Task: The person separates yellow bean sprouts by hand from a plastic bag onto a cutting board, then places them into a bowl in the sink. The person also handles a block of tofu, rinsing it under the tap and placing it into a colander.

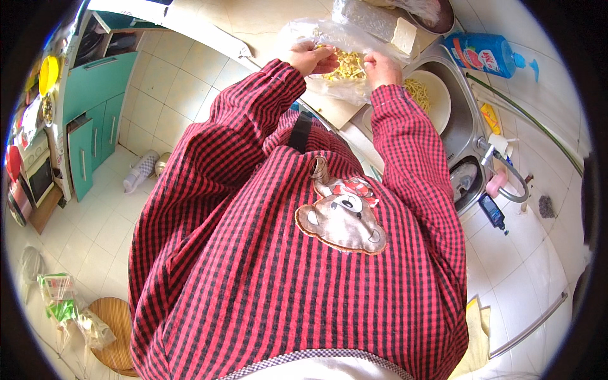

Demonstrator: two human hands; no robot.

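Bean sprouts (pixel 347 65) with yellow heads lie in an opened clear plastic bag (pixel 327 31) on the counter. My left hand (pixel 313 59) is over the left side of the sprouts, its fingers curled inward. Opposite it, my right hand (pixel 381 69) is curled at the right side of the pile, by the bag's edge. Whether either hand pinches a sprout or the plastic is too small to tell. Right of my right hand, a white bowl (pixel 439 102) in the sink holds more sprouts (pixel 418 95), partly hidden by my sleeve.
A block of tofu (pixel 404 36) stands behind the bag, beside a clear plastic package (pixel 363 19). The steel sink (pixel 468 111) has a grey faucet hose (pixel 515 190). Near its back edge lies a blue pump bottle (pixel 484 54). A cutting board (pixel 335 109) extends below the bag.
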